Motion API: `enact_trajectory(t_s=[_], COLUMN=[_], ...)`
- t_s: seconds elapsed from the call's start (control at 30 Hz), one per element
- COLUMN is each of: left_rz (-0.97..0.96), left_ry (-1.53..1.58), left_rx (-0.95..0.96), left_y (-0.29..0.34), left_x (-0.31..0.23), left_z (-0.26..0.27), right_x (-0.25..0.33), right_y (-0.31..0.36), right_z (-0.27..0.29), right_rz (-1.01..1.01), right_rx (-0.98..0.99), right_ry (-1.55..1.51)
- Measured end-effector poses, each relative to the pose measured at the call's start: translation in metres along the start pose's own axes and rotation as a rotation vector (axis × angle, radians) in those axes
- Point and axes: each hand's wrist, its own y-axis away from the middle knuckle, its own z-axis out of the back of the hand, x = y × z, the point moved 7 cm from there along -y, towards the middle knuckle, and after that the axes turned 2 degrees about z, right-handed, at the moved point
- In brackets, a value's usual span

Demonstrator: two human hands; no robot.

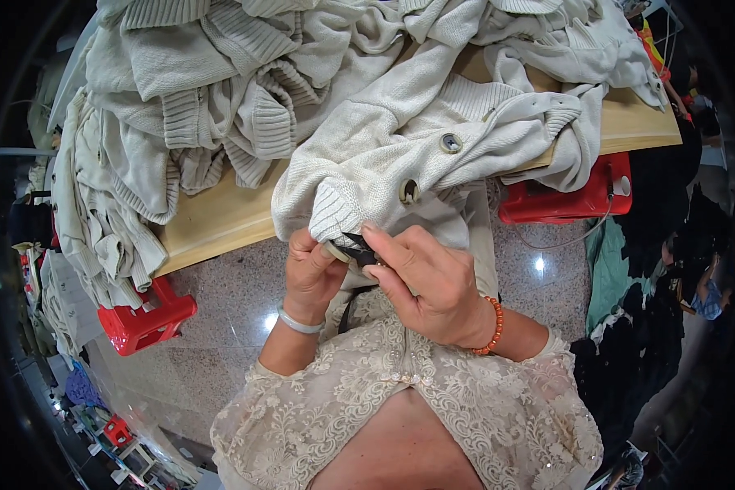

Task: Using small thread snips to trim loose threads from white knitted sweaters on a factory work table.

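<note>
A cream knit cardigan [359, 175] hangs over the table's near edge toward me, with large round buttons along its front. One button [451, 143] lies flat on the knit, and a second button [409, 191] sits closer to my hands. My left hand [314, 273] is closed, pinching the ribbed edge of the cardigan beside another button [337, 251]. Against that button is a small black tool [359, 247], held between the thumb and fingers of my right hand [431, 282]. Fingers partly cover the tool, so its exact kind cannot be made out.
Heaps of cream knitwear [212, 90] cover much of the wooden table [220, 224], some draping off its left end. Red plastic stools stand below, one stool [151, 318] at left and another stool [559, 196] at right, with a thin cable [576, 242] near it. Dark cloth [645, 286] lies farther right.
</note>
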Motion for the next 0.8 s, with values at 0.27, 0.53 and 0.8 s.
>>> enact_trajectory(t_s=[0.27, 0.53, 0.8], left_rz=[0.005, -0.027, 0.022], left_ry=[0.031, 0.013, 0.047], left_rx=[-0.024, -0.002, 0.031], left_y=[0.000, -0.001, -0.003], left_x=[0.001, 0.003, 0.005], left_z=[0.002, 0.002, 0.004], right_x=[0.000, -0.004, -0.009], right_y=[0.001, 0.001, -0.002], right_z=[-0.002, 0.002, 0.006], right_rz=[0.054, 0.096, 0.013], right_rx=[-0.013, -0.084, -0.041], right_ry=[-0.015, -0.021, -0.054])
